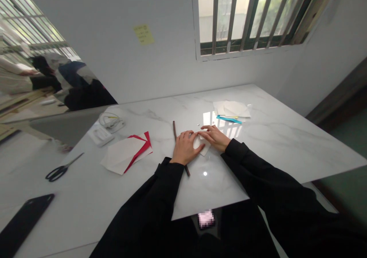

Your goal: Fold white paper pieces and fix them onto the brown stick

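**"What do the hands have hold of?"**

"Both grips are closed on a small folded white paper point(203, 146), which sits between them on the table point(286, 143). The left hand point(185, 147) arches over its near side, and the right hand point(214, 138) comes in from the other side, with its fingertips point(200, 133) pressed to the paper's upper edge."

**"Anything touching them?"**

"A thin dark brown stick point(174, 131) runs beneath the left hand, with its ends showing on either side. Black sleeves point(169, 181) cover both forearms."

**"And around them on the table?"**

"Beyond the right hand lies a small stack of white paper point(233, 108), with a blue strip point(228, 119) at its near edge. To the left of the hands is a white sheet folded over red paper point(122, 154). Farther left are black-handled scissors point(60, 170), a coiled white cable point(110, 121) and a white box point(100, 135). A black phone point(24, 225) lies near the lower left corner."

**"Above the table?"**

"A yellow sticky note point(143, 35) is stuck to the wall, beside a barred window point(246, 17)."
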A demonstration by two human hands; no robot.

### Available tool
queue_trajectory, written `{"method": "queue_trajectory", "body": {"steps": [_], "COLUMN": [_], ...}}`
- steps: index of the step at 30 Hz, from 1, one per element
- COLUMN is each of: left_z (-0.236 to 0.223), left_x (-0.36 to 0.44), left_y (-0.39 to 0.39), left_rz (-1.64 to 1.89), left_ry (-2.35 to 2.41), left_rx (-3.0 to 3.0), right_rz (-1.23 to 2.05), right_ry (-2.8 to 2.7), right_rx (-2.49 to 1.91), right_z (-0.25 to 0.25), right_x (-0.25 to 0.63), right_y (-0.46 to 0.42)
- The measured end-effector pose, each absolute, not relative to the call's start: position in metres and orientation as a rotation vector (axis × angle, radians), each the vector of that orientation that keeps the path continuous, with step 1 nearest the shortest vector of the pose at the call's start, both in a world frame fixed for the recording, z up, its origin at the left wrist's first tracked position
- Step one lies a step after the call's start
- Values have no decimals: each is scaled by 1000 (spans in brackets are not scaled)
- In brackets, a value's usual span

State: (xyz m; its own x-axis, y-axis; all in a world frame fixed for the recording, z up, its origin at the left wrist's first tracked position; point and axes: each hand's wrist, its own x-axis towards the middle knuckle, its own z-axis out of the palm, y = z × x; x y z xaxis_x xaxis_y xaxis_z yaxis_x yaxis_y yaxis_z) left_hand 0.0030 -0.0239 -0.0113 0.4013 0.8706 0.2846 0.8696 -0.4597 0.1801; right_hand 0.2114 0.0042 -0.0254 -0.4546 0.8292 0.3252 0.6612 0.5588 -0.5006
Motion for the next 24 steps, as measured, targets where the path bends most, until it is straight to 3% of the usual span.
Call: {"method": "queue_trajectory", "body": {"steps": [5,24], "left_z": [-11,-8], "left_x": [3,4], "left_y": [-24,-25], "left_rz": [533,616], "left_ry": [1637,1566], "left_rx": [2614,2606], "right_rz": [579,593], "right_ry": [-2149,-2089], "right_rx": [-1269,-1267], "right_z": [-26,-23], "right_x": [215,214], "right_y": [9,7]}}
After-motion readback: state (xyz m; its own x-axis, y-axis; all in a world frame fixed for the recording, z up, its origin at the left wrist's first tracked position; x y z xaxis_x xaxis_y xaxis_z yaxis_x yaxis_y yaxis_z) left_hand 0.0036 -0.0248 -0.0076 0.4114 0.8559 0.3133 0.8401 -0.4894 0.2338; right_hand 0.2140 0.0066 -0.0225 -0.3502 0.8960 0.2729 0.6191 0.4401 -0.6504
